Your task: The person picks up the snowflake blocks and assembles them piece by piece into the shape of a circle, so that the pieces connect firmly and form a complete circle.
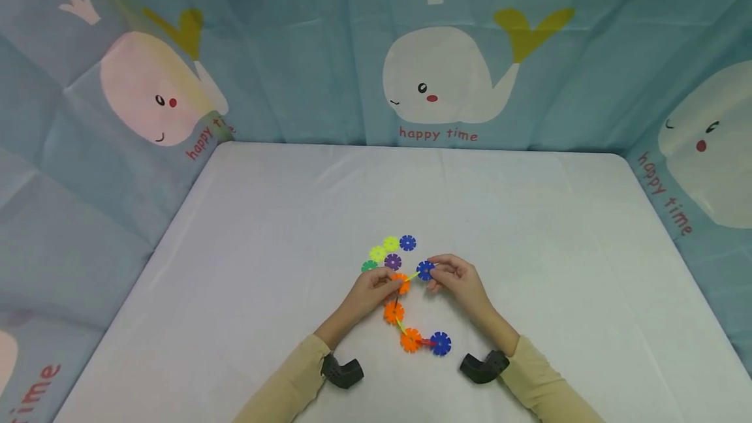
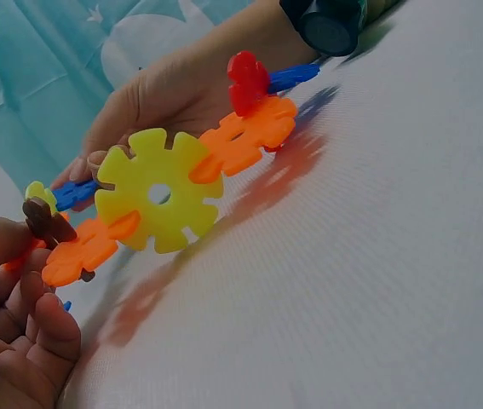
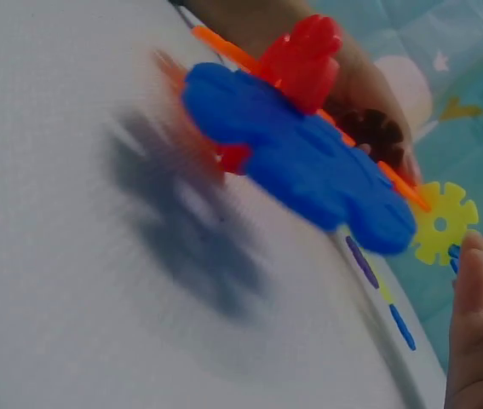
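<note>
A curved chain of slotted plastic snowflake discs runs between both hands and down toward the person. My left hand (image 1: 371, 289) pinches its upper orange disc (image 1: 402, 283). Thumb and fingers of my right hand (image 1: 461, 282) pinch a blue disc (image 1: 424, 271) at the upper end, and an edge-on yellow disc (image 1: 413, 275) links the two. Lower down come a brown disc (image 2: 49, 221), an orange disc (image 1: 394, 313), a yellow disc (image 2: 160, 194), another orange disc (image 1: 410, 341), a red disc (image 2: 248, 83) and a blue disc (image 1: 441, 344) at the other end.
Beyond the hands lie loose discs: two yellow discs (image 1: 391, 243), a blue disc (image 1: 408, 243), a purple disc (image 1: 393, 262) and a green disc (image 1: 369, 266) partly behind the left hand. The white table (image 1: 282, 214) meets a whale-printed curtain (image 1: 329, 51) at its back and sides.
</note>
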The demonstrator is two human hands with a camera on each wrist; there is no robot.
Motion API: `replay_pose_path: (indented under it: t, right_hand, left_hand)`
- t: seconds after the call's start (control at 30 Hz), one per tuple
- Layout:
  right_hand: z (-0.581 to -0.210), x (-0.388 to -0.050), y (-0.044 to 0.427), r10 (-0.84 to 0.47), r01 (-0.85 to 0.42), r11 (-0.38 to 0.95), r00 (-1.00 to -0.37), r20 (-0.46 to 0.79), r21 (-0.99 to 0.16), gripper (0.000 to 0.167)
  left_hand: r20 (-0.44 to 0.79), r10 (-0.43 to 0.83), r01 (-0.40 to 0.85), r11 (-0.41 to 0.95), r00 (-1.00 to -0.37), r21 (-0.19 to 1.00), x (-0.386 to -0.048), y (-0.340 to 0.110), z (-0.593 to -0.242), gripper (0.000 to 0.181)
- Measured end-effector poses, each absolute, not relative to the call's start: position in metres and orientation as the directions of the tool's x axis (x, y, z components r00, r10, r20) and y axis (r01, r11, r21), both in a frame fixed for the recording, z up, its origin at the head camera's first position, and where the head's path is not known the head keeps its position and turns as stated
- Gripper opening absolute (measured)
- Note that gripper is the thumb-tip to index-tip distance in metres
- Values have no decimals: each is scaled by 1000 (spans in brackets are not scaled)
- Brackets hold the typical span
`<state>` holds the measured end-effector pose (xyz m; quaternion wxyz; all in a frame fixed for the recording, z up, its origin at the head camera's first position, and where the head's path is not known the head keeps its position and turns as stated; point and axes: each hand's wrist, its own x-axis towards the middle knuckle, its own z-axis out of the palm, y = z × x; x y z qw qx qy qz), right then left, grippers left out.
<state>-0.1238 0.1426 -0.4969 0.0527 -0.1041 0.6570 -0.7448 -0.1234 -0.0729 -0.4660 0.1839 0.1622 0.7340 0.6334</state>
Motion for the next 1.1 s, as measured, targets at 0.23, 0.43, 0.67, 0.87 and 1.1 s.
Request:
replay_pose_path:
  t: [0.23, 0.43, 0.67, 0.87, 1.1]
  right_hand:
    - [-496, -125, 146, -268, -35, -110, -961, 63, -993, 23]
    - [-496, -127, 147, -314, -15, -151, -947, 63, -988, 20]
    - [-495, -127, 147, -375, 17, -161, -926, 45, -987, 23]
    - [-496, -128, 147, -440, 51, -209, -897, 47, -977, 20]
    - [-498, -127, 145, -461, 78, -250, -886, 47, -965, 14]
  left_hand:
    - [-32, 526, 41, 126, -850, 991, -124, -75, -468, 16]
    - [-43, 532, 38, 140, -846, 989, -123, -75, -467, 16]
    - [-80, 527, 16, 176, -846, 984, -121, -75, -463, 15]
    - [-104, 521, -21, 163, -847, 986, -122, -78, -461, 14]
    - [-93, 538, -28, 128, -838, 991, -123, -80, -463, 14]
